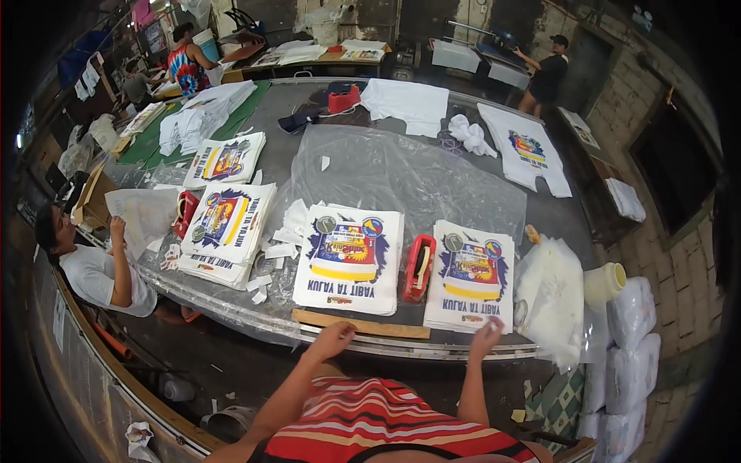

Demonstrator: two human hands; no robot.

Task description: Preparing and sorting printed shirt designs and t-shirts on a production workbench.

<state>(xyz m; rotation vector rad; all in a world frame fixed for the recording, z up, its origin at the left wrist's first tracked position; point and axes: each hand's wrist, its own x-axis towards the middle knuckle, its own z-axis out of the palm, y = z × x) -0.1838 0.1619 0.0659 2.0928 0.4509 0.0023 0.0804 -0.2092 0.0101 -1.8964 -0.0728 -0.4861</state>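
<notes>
Two stacks of flat-folded white printed shirts lie before me on the table, a left stack (345,258) and a right stack (471,274). Between them stands a red tape dispenser (417,270). My left hand (335,340) is at the near table edge, its fingers loosely curled by a wooden strip (386,325); no object shows in it. At the near right corner of the right stack is my right hand (485,338). Its fingertips touch the top shirt and look bent towards the thumb; whether they pinch the fabric is too small to tell.
Clear plastic sheeting (363,166) covers the table's middle. Right of me lie a pile of plastic bags (552,289) and a cream tub (604,281). More printed stacks (224,224) and paper scraps are leftward. A co-worker (108,270) holds a translucent sheet at the left; others stand farther back.
</notes>
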